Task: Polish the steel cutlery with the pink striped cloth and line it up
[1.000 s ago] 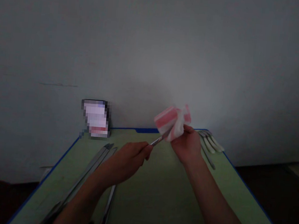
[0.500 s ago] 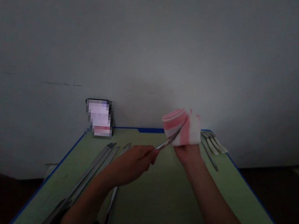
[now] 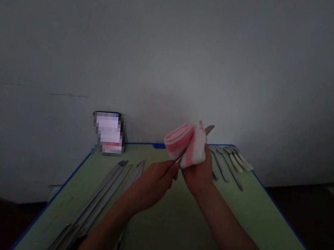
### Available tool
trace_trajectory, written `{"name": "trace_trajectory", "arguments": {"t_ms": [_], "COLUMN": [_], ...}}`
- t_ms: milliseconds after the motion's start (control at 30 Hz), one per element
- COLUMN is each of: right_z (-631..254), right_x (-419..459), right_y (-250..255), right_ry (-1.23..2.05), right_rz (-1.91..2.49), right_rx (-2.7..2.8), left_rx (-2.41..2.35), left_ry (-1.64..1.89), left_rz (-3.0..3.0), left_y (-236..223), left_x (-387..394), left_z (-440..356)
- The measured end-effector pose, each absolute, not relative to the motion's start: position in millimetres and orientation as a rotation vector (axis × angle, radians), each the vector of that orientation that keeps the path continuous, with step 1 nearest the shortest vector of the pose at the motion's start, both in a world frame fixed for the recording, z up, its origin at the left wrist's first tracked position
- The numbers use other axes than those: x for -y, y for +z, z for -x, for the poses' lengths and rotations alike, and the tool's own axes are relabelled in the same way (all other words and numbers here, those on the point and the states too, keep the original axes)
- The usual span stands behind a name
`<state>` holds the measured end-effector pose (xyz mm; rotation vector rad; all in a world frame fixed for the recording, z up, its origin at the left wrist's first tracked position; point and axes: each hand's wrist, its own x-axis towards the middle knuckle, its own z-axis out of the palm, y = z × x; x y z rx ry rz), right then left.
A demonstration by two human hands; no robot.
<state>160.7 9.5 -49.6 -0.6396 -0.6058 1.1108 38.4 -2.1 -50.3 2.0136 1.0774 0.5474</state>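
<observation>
My left hand (image 3: 158,182) is closed on the near end of a metal table knife. A pink-and-white striped cloth (image 3: 195,154) is folded around the middle of this knife. My right hand (image 3: 199,173) grips the cloth from below and from the right, with its fingers mostly hidden behind it. Past the cloth, the flat metal tip of the table knife (image 3: 210,129) pokes out to the upper right. Both hands are close together above the table, almost touching.
The green table (image 3: 173,225) has a blue edge and stands against a grey wall. Several long metal utensils (image 3: 104,189) lie at the left. Several slim utensils (image 3: 230,168) lie at the back right, some with white handles. A blurred phone (image 3: 108,132) leans against the wall.
The cloth has been refolded and drawn down along the knife towards my left hand, so the tip now shows beyond it. Both hands have come closer together.
</observation>
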Motion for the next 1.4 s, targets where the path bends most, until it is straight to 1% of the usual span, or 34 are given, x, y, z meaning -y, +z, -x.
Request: {"name": "trace_trajectory", "arguments": {"t_ms": [100, 167, 367, 600, 700, 933, 1200, 1400], "right_z": [-157.5, -157.3, -169.1, -212.4, -210.3, -177.8, -188.0, -186.2], "right_x": [-12.2, -14.6, -25.1, -29.6, -27.1, -28.8, -20.1, -19.3], "right_y": [-51.4, -53.2, -55.9, -37.2, -33.1, -40.3, -47.5, -34.1], "right_ry": [1.246, 1.272, 1.166, 1.162, 1.167, 1.259, 1.364, 1.353], "right_rz": [0.527, 0.51, 0.49, 0.336, 0.295, 0.368, 0.347, 0.207], "right_rx": [0.517, 0.489, 0.511, 0.327, 0.35, 0.389, 0.386, 0.444], "left_rx": [-1.076, -1.064, -1.063, -1.133, -1.133, -1.134, -1.217, -1.346], "left_ry": [0.54, 0.522, 0.434, 0.365, 0.372, 0.408, 0.474, 0.612], "left_rz": [-1.992, -2.003, -2.078, -2.096, -2.086, -2.118, -2.333, -2.46], "left_y": [-49.8, -49.3, -44.2, -37.1, -41.9, -43.8, -40.8, -34.6], "left_x": [-1.0, -0.7, 3.3, 0.4, -2.5, -5.8, -3.7, -4.9], "left_z": [-33.8, -32.5, -31.2, -27.4, -27.7, -25.0, -25.1, -19.4]}}
